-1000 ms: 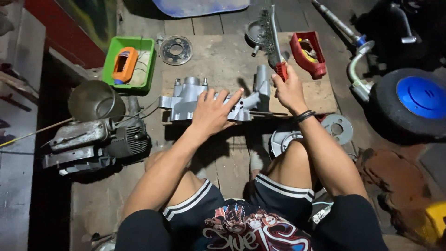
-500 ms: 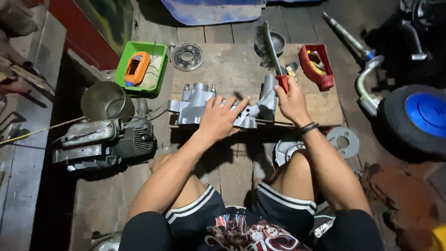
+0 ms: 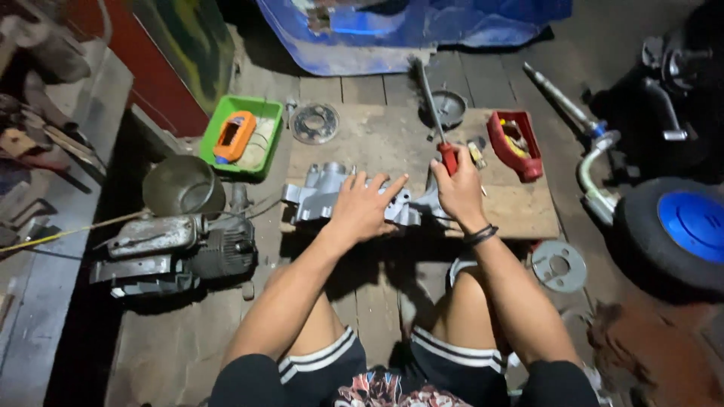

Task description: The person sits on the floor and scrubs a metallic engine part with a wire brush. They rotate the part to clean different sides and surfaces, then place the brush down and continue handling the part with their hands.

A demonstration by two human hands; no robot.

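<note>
Wooden plank floor (image 3: 377, 301), dimly lit, with one flat board (image 3: 392, 143) laid on it as work surface.

Containers: one green tray (image 3: 243, 134) at upper left holding an orange device (image 3: 234, 136) with thin wires; one red plastic bin (image 3: 516, 145) at the board's right edge, holding yellowish small parts, not clear which; one grey metal bowl (image 3: 183, 186), contents hidden in shadow.

Work piece: one grey cast engine casing (image 3: 324, 197) at the board's near edge. Left hand (image 3: 365, 205) lies flat on it, fingers spread, closed round nothing. Right hand (image 3: 457, 190) fisted on the red handle of one wire brush (image 3: 434, 105), bristle end raised away from the person.

Discs: three, namely one perforated plate (image 3: 314, 123), one round part (image 3: 448, 107) behind the brush, one flange (image 3: 559, 265) by the right knee.

Surroundings: one small engine (image 3: 177, 252) at left; one blue-hubbed wheel (image 3: 675, 230) and one bent pipe (image 3: 596, 169) at right; blue sheet (image 3: 422, 26) at top.
</note>
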